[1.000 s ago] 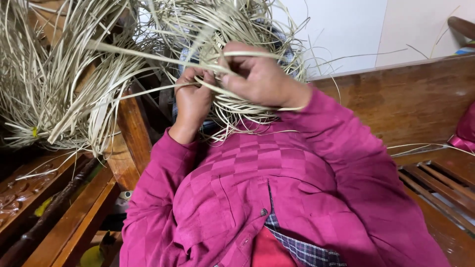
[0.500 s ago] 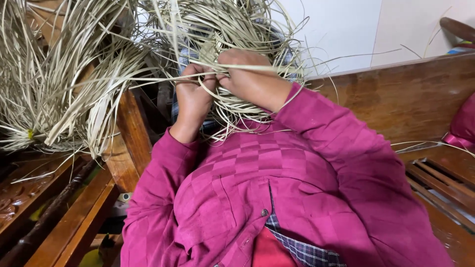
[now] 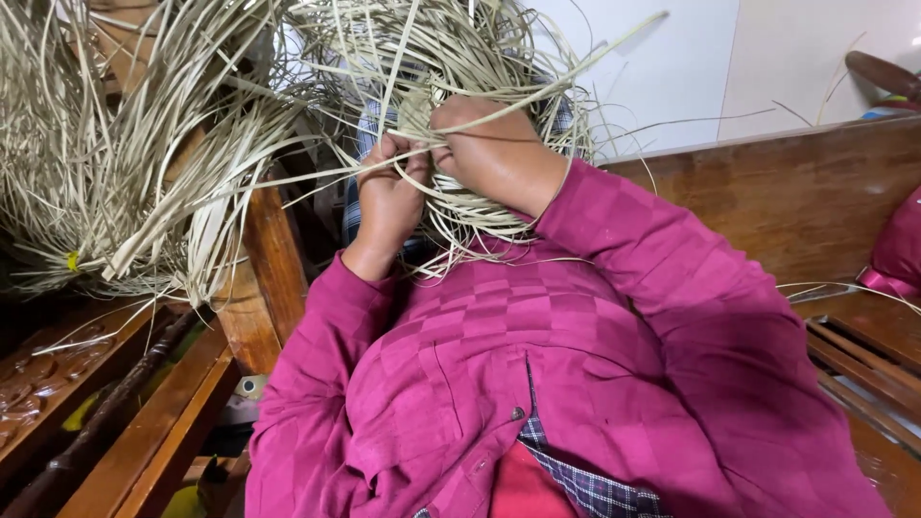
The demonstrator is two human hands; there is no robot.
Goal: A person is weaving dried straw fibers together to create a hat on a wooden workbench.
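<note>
Both my hands are up in front of me, buried in a tangle of pale straw strips [image 3: 460, 105]. My left hand [image 3: 391, 197] has its fingers pinched together on a few thin strips, thumb side toward the right hand. My right hand [image 3: 494, 153] sits just beside it, touching or nearly so, fingers curled tight round a bunch of the same strips; the fingertips themselves are hidden in the straw, so I can't tell exactly which strands they clamp. The woven part of the straw work hangs just under the right hand, curved rows showing below my wrist. Loose ends fan out up and to the sides. Bigger heap of straw bundles [image 3: 125, 163] lies off to my left, draped over a wooden rail [image 3: 273, 269]. A small yellow tie [image 3: 72, 261] is on one bundle. My magenta checked sleeves [image 3: 614, 249] and shirt front fill the lower frame. Brown wooden bench back [image 3: 806, 192] runs behind on my right, a white wall [image 3: 672, 67] above it, and a pink cloth item [image 3: 897, 254] at the far right edge.
</note>
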